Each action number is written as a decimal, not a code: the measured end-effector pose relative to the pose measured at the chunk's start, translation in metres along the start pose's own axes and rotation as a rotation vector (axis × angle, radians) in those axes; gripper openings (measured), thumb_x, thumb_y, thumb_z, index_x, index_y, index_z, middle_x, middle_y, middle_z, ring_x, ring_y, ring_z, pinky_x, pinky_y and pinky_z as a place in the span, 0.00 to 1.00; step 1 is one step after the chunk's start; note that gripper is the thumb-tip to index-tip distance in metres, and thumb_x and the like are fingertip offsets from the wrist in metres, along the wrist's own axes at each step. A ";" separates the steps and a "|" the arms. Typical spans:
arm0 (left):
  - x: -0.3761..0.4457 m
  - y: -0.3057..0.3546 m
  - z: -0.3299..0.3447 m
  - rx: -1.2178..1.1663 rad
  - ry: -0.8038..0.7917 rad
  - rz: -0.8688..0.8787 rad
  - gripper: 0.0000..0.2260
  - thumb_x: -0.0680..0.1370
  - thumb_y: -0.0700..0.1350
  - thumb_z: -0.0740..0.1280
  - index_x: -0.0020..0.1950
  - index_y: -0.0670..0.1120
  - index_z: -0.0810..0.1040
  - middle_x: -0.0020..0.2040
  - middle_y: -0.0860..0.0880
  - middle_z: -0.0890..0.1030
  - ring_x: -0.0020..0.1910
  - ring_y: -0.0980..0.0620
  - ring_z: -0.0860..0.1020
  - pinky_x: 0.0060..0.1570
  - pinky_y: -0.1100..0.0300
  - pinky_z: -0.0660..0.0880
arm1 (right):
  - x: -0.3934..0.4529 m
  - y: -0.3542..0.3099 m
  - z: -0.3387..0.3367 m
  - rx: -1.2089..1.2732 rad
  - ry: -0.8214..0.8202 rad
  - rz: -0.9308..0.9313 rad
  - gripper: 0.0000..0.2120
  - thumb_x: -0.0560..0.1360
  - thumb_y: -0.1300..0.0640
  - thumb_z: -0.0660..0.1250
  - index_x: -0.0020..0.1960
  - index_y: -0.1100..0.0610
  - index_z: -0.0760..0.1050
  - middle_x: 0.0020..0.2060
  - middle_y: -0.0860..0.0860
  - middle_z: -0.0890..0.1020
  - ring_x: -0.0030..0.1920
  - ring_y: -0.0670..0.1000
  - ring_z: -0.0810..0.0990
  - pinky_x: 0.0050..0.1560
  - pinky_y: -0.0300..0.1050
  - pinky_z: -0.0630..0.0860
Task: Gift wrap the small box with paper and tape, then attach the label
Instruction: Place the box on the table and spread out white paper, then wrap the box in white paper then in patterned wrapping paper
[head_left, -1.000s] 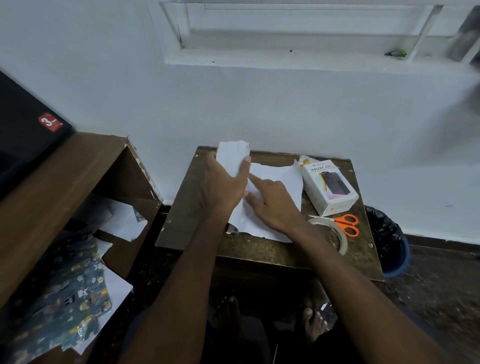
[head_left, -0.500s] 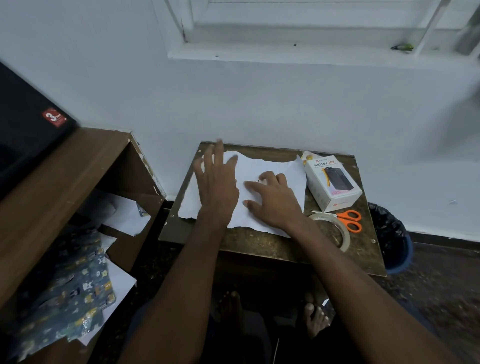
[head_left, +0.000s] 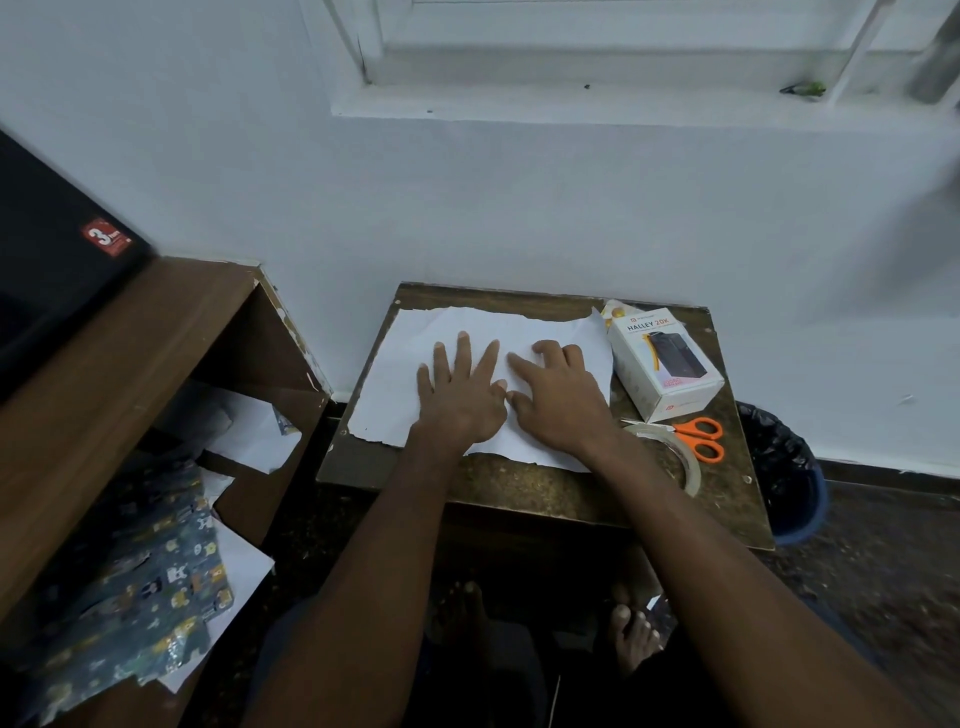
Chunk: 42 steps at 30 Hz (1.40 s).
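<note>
Head view: a small, worn brown wooden table stands against the white wall, and everything below is placed relative to it. A white sheet of wrapping paper with torn, ragged edges lies unfolded flat on the table's left and middle, its far edge near the table's back edge.

The left hand lies palm down on the middle of the sheet with fingers straight and spread apart, pressing it flat. The right hand rests just beside it, thumbs nearly touching; its index finger is stretched out along the paper while the other fingers are loosely bent on the sheet. Neither hand pinches or grips anything.

The small white cardboard box printed "HALLEY 20K" with a dark device pictured on top sits unwrapped at the table's back right corner, just beside the sheet's right edge. A pair of orange-handled scissors lies in front of the box, on the table's right side. A roll of clear tape lies touching the scissors, partly hidden by the right forearm.

A dark bin with a black liner stands on the floor to the table's right. A brown wooden shelf unit stands to the table's left, with patterned dark gift paper on it.
</note>
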<state>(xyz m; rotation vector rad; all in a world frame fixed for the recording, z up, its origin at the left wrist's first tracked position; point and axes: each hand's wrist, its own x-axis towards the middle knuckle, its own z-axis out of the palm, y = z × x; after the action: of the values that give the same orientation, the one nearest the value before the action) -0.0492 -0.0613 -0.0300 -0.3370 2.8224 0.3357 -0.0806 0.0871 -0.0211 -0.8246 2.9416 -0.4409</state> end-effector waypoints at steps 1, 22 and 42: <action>-0.001 0.001 0.000 -0.012 -0.006 -0.026 0.28 0.89 0.57 0.47 0.85 0.57 0.36 0.85 0.45 0.31 0.83 0.39 0.32 0.80 0.38 0.35 | -0.001 0.000 0.000 -0.017 -0.014 -0.003 0.27 0.84 0.45 0.61 0.81 0.49 0.64 0.79 0.56 0.63 0.76 0.59 0.60 0.66 0.57 0.72; 0.000 0.022 -0.007 -0.230 0.241 0.035 0.28 0.85 0.50 0.65 0.84 0.49 0.62 0.85 0.44 0.59 0.85 0.43 0.56 0.81 0.47 0.56 | -0.007 0.012 -0.019 0.187 0.117 0.028 0.22 0.79 0.57 0.69 0.73 0.57 0.76 0.71 0.58 0.75 0.71 0.59 0.68 0.69 0.54 0.69; 0.006 0.121 0.013 -0.704 0.165 0.449 0.60 0.60 0.66 0.83 0.84 0.56 0.53 0.79 0.54 0.70 0.77 0.48 0.69 0.74 0.40 0.70 | -0.041 0.093 -0.067 0.881 0.584 0.713 0.05 0.70 0.55 0.70 0.42 0.52 0.85 0.39 0.44 0.86 0.45 0.49 0.85 0.53 0.56 0.83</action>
<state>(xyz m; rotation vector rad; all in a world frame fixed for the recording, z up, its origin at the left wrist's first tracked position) -0.0832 0.0557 -0.0207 0.1573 2.8138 1.4614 -0.1012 0.2014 0.0150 0.5061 2.6615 -1.8892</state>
